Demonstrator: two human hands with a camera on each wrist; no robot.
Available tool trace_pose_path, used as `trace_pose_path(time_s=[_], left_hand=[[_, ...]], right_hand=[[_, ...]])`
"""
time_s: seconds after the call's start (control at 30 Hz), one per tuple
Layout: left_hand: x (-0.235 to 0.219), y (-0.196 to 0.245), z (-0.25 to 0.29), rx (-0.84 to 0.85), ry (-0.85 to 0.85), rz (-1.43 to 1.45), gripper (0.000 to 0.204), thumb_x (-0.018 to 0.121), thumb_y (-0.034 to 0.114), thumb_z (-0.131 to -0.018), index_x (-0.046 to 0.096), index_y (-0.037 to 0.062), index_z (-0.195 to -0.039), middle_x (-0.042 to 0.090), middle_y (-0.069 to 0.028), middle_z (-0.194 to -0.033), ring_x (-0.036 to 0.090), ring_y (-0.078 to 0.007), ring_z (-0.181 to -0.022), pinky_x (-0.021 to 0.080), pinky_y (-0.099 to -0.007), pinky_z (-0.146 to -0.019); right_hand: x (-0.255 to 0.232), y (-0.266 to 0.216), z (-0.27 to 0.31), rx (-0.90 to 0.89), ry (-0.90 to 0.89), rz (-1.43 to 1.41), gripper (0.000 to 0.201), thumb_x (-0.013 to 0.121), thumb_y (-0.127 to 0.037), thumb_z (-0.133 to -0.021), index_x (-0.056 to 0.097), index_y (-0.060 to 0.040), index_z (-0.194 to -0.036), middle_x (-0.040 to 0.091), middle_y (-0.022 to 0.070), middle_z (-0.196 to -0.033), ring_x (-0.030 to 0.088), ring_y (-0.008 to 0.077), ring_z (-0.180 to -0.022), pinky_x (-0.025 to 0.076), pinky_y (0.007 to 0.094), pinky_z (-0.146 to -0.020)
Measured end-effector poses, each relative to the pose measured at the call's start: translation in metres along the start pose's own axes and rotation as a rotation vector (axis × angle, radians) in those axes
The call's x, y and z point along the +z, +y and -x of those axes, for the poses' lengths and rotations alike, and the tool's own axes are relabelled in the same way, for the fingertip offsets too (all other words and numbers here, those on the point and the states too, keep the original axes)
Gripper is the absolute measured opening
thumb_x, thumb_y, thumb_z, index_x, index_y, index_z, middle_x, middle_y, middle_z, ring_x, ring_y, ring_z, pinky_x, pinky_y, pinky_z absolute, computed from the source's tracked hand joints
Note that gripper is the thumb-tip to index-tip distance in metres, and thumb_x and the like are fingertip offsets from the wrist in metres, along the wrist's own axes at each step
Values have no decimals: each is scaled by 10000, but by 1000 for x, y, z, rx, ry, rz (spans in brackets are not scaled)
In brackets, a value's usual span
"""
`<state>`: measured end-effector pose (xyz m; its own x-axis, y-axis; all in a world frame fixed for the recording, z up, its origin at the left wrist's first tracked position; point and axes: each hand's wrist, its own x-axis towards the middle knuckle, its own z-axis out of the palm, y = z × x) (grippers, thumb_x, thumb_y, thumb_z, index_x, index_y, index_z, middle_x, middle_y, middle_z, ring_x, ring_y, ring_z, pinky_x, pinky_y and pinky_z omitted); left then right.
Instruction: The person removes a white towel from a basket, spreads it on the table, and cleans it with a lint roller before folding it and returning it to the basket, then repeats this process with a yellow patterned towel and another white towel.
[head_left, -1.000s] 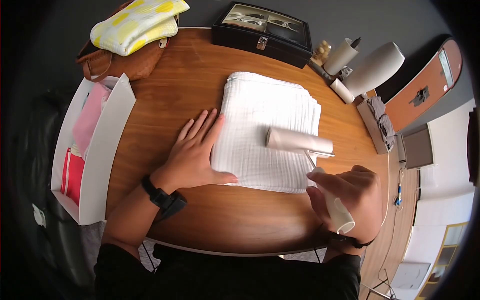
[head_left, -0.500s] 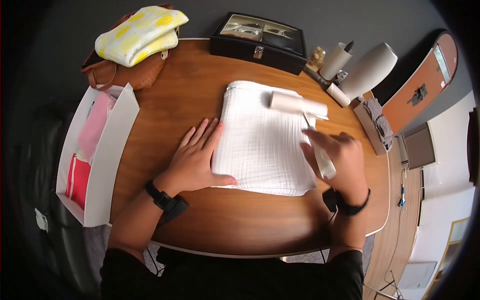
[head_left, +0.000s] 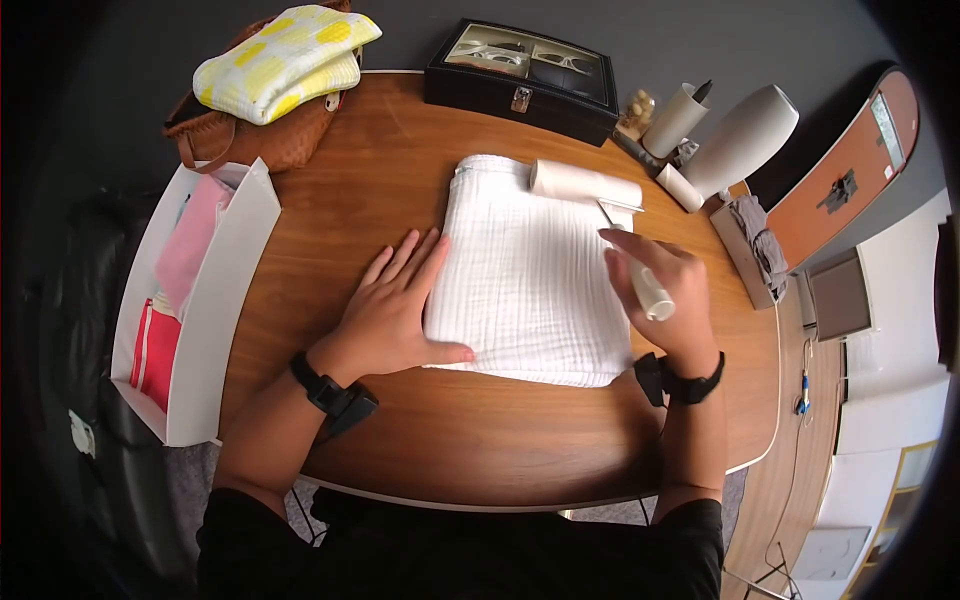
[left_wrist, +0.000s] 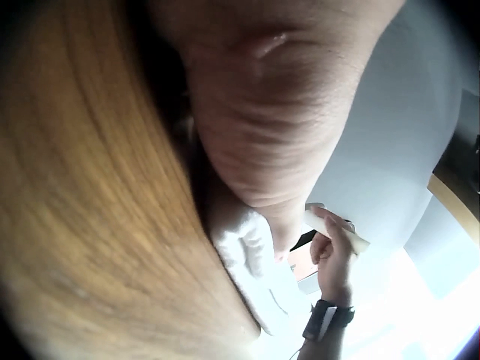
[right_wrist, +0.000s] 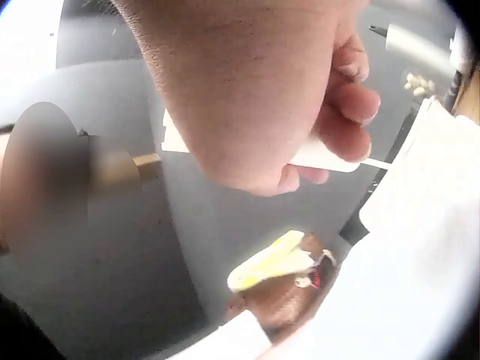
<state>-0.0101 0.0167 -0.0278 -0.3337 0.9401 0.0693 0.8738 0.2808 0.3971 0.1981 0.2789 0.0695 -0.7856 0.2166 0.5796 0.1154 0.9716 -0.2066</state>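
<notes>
A folded white gauze cloth (head_left: 520, 285) lies on the wooden table in front of me. My left hand (head_left: 388, 315) rests at its left side, fingers spread on the wood and thumb pressing the near left corner. My right hand (head_left: 668, 280) grips the pale handle of a lint roller (head_left: 585, 182). The roller's white cylinder lies across the far right part of the cloth. In the right wrist view the fingers curl round the handle (right_wrist: 326, 156). The left wrist view shows the left thumb over the cloth's edge (left_wrist: 251, 255).
A white box (head_left: 225, 320) with pink and red fabric stands at left. Behind it, a yellow-and-white cloth (head_left: 285, 65) sits on a brown woven bag (head_left: 300, 135). A black glasses case (head_left: 520, 80), a white vase-like object (head_left: 745, 140) and a small box with grey fabric (head_left: 745, 255) line the back and right.
The right hand has pushed the lint roller from the cloth's near right part to its far edge. My left hand stays at the left corner.
</notes>
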Motion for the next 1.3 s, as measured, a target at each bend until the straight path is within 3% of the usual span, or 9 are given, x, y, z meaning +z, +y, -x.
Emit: trace_pose_path(time_s=[0.1, 0.23, 0.33, 0.5, 0.67, 0.83, 0.97, 1.17, 1.3], left_hand=[[-2, -2, -1, 5, 7, 2, 1403, 864, 722, -765, 164, -21, -1728, 251, -292, -1772, 185, -435, -1673, 156, -548, -1350], [0, -3, 0, 10, 18, 22, 1401, 863, 721, -769, 162, -24, -1727, 254, -289, -1772, 185, -433, -1673, 159, -544, -1350], [2, -3, 0, 9, 18, 11, 1403, 869, 715, -766, 161, -20, -1728, 253, -286, -1773, 186, -432, -1673, 157, -542, -1351], [0, -2, -1, -1, -6, -1, 1412, 870, 722, -757, 159, -13, -1731, 246, -283, -1777, 185, -430, -1674, 156, -540, -1352], [1, -2, 0, -10, 8, 2, 1411, 864, 735, -755, 172, -18, -1727, 255, -277, -1776, 199, -425, -1671, 163, -539, -1350], [3, -4, 1, 15, 50, 17, 1397, 869, 721, -754, 193, -27, -1720, 278, -280, -1766, 209, -423, -1669, 170, -537, -1348], [2, -3, 0, 18, 43, 11, 1398, 875, 715, -752, 193, -28, -1720, 277, -284, -1765, 206, -424, -1670, 168, -537, -1348], [1, -1, 0, 9, 25, 8, 1395, 867, 720, -760, 187, -24, -1724, 265, -283, -1771, 197, -427, -1672, 161, -540, -1348], [-3, -1, -1, -1, 11, 9, 1385, 859, 722, -768, 188, -22, -1725, 265, -277, -1772, 201, -421, -1671, 164, -537, -1349]], right_hand=[[-2, -5, 3, -165, -53, 74, 163, 822, -155, -902, 810, -108, -1058, 708, 84, -678, 639, 286, -560, 510, 397, -585], [-51, -57, 10, -257, -263, 15, 154, 859, -206, -860, 785, -126, -970, 643, 20, -587, 601, 194, -489, 484, 363, -549], [-65, -86, 16, -157, -337, -53, 102, 847, -173, -848, 792, -118, -912, 638, 20, -568, 634, 199, -489, 512, 350, -534], [-23, -37, 6, -142, -168, -27, 148, 812, -112, -878, 798, -103, -1025, 699, 82, -662, 673, 280, -560, 522, 384, -558], [38, 10, 5, -103, 23, -159, 169, 828, -137, -894, 801, -92, -1055, 742, 111, -723, 700, 289, -597, 548, 383, -597], [-28, -43, 3, -224, -202, -70, 151, 851, -174, -866, 802, -116, -997, 686, 61, -637, 644, 273, -530, 509, 385, -555], [-67, -71, 13, -136, -387, -102, 124, 843, -153, -860, 804, -129, -975, 688, 66, -630, 639, 280, -511, 509, 385, -544], [-9, -30, 5, -105, -125, -104, 138, 802, -116, -902, 811, -109, -1039, 741, 111, -719, 702, 303, -586, 563, 383, -591], [6, -12, 3, -162, -142, -55, 191, 829, -178, -901, 817, -104, -1076, 723, 101, -695, 694, 308, -592, 559, 399, -607]])
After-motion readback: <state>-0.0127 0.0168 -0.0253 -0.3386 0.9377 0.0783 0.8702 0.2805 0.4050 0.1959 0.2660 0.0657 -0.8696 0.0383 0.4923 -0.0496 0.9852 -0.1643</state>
